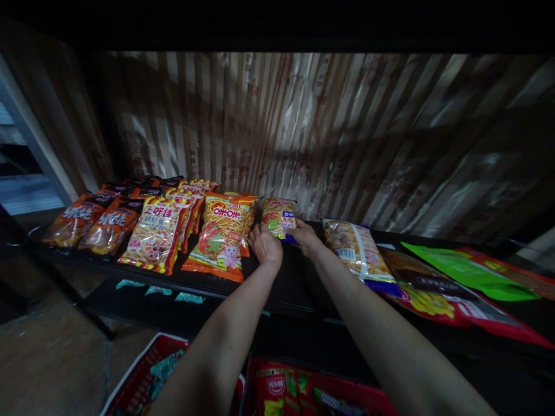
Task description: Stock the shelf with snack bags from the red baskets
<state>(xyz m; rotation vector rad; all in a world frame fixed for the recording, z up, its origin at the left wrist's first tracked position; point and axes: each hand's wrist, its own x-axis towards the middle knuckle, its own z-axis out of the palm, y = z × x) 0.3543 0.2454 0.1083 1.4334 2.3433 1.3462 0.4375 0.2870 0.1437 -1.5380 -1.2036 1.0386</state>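
My left hand and my right hand both grip a small orange and green snack bag standing on the dark shelf. The left hand holds its lower left edge, the right hand its lower right corner. Just left of it lies a larger orange snack bag with a cartoon figure. A clear bag with a white label lies right of my right wrist.
Rows of orange and red snack bags fill the shelf's left part. A red bag and a green bag lie at right. Red baskets with packets stand below. Striped cardboard forms the back wall.
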